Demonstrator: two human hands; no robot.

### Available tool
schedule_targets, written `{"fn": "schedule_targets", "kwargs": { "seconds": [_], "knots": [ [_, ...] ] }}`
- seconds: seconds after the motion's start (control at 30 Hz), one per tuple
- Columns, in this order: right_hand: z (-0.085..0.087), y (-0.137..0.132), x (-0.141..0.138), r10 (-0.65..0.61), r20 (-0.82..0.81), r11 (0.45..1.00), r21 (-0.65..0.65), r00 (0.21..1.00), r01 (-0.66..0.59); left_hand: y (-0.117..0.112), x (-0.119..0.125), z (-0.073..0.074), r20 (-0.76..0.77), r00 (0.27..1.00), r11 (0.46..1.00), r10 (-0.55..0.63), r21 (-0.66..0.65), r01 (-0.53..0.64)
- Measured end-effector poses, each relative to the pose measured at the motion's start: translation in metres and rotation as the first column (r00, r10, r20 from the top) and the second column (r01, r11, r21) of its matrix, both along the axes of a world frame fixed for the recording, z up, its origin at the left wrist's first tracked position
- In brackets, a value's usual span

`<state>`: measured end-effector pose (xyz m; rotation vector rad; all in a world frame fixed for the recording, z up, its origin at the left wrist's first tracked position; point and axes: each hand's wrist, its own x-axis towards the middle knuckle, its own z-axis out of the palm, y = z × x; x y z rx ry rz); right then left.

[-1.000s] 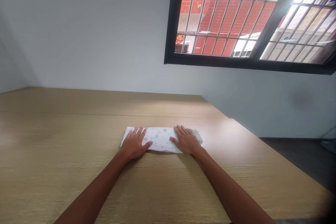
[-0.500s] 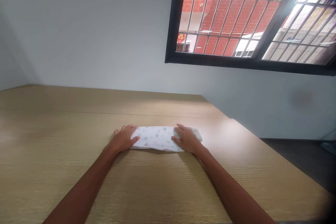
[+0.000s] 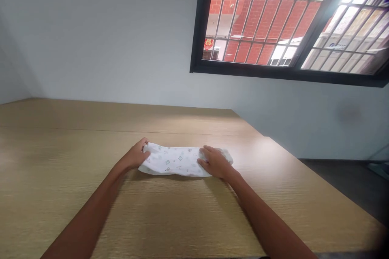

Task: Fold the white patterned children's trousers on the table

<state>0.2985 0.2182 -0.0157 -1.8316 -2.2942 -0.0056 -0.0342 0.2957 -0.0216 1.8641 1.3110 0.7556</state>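
The folded white cloth (image 3: 176, 162) lies on the worktop (image 3: 188, 218) with its long axis running left to right, spanning the space between the two hands and crossing in front of the person. The left hand (image 3: 135, 156) is clamped on the cloth's left end, thumb on the near side and fingertips at the far corner, so from this hand the cloth stretches away to the right. That end looks slightly raised and wrinkled. The right hand (image 3: 215, 163) rests on top of the cloth toward its other end, thumb spread from the fingers; most of the cloth lies to its left, while a greyish patterned bit shows beyond it on the right. Both hands touch the cloth, so neither is nearer.
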Motion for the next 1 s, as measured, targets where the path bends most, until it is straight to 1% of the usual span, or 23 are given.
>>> {"fn": "schedule_targets", "kwargs": {
  "seconds": [0.07, 0.13, 0.2, 0.27, 0.3, 0.37, 0.43, 0.47, 0.53, 0.6, 0.67, 0.7, 0.73, 0.8, 0.83, 0.87, 0.9, 0.93, 0.97, 1.0],
  "knots": [
    [0.001, -0.001, -0.001, -0.055, 0.011, 0.997, 0.059, 0.998, 0.055, -0.002, -0.003, 0.003, 0.123, 0.992, 0.995, 0.015, -0.100, -0.003],
    [0.003, 0.000, 0.001, -0.110, -0.016, 0.987, 0.119, 0.994, 0.112, -0.001, -0.007, 0.008, 0.228, 0.971, 0.983, 0.068, -0.179, -0.027],
    [0.006, 0.001, 0.005, -0.140, -0.128, 0.976, 0.147, 0.982, 0.158, 0.001, -0.015, 0.012, 0.331, 0.931, 0.967, 0.155, -0.246, -0.073],
    [0.010, 0.003, 0.009, -0.123, -0.290, 0.973, 0.155, 0.949, 0.174, 0.005, -0.023, 0.015, 0.427, 0.864, 0.935, 0.267, -0.333, -0.124],
    [0.012, 0.003, 0.010, -0.101, -0.366, 0.972, 0.163, 0.925, 0.171, 0.007, -0.028, 0.016, 0.469, 0.825, 0.914, 0.316, -0.383, -0.132],
    [0.015, 0.004, 0.008, -0.057, -0.472, 0.972, 0.175, 0.880, 0.157, 0.009, -0.035, 0.018, 0.548, 0.751, 0.883, 0.369, -0.459, -0.099],
    [0.017, 0.003, 0.002, -0.036, -0.545, 0.981, 0.141, 0.838, 0.134, 0.009, -0.037, 0.023, 0.624, 0.696, 0.885, 0.355, -0.464, -0.035],
    [0.016, 0.003, -0.001, -0.034, -0.590, 0.989, 0.096, 0.807, 0.112, 0.008, -0.035, 0.027, 0.653, 0.681, 0.894, 0.333, -0.449, -0.007],
    [0.015, 0.003, -0.006, -0.040, -0.693, 0.999, -0.026, 0.720, 0.031, 0.004, -0.021, 0.039, 0.679, 0.677, 0.914, 0.282, -0.404, 0.025],
    [0.014, 0.003, -0.007, -0.058, -0.783, 0.989, -0.130, 0.619, -0.072, 0.000, 0.008, 0.054, 0.681, 0.694, 0.932, 0.235, -0.360, 0.039],
    [0.015, 0.003, -0.004, -0.080, -0.850, 0.969, -0.189, 0.520, -0.161, -0.004, 0.051, 0.068, 0.685, 0.701, 0.953, 0.201, -0.303, 0.023],
    [0.016, 0.002, -0.002, -0.093, -0.880, 0.960, -0.204, 0.467, -0.194, -0.007, 0.076, 0.073, 0.688, 0.702, 0.967, 0.181, -0.256, 0.002],
    [0.017, 0.002, 0.000, -0.109, -0.905, 0.953, -0.212, 0.410, -0.216, -0.010, 0.101, 0.074, 0.682, 0.721, 0.980, 0.122, -0.200, 0.023],
    [0.018, 0.002, 0.003, -0.141, -0.938, 0.950, -0.218, 0.315, -0.223, -0.017, 0.144, 0.070, 0.598, 0.801, 0.990, 0.008, -0.117, 0.077],
    [0.018, 0.003, 0.005, -0.155, -0.945, 0.955, -0.218, 0.288, -0.200, -0.022, 0.160, 0.064, 0.508, 0.859, 0.993, -0.055, -0.065, 0.102],
    [0.016, 0.003, 0.007, -0.166, -0.946, 0.962, -0.218, 0.280, -0.165, -0.027, 0.170, 0.058, 0.382, 0.912, 0.988, -0.149, 0.015, 0.155],
    [0.014, 0.005, 0.008, -0.171, -0.942, 0.970, -0.213, 0.290, -0.121, -0.032, 0.175, 0.050, 0.228, 0.941, 0.967, -0.249, 0.115, 0.228],
    [0.011, 0.006, 0.009, -0.169, -0.933, 0.976, -0.203, 0.316, -0.075, -0.037, 0.175, 0.042, 0.064, 0.934, 0.919, -0.351, 0.217, 0.330],
    [0.007, 0.008, 0.010, -0.162, -0.919, 0.982, -0.185, 0.359, -0.031, -0.041, 0.170, 0.033, -0.091, 0.899, 0.850, -0.429, 0.296, 0.436],
    [0.004, 0.009, 0.011, -0.150, -0.899, 0.987, -0.159, 0.411, 0.012, -0.044, 0.162, 0.026, -0.218, 0.852, 0.779, -0.475, 0.345, 0.523]
  ]
}}
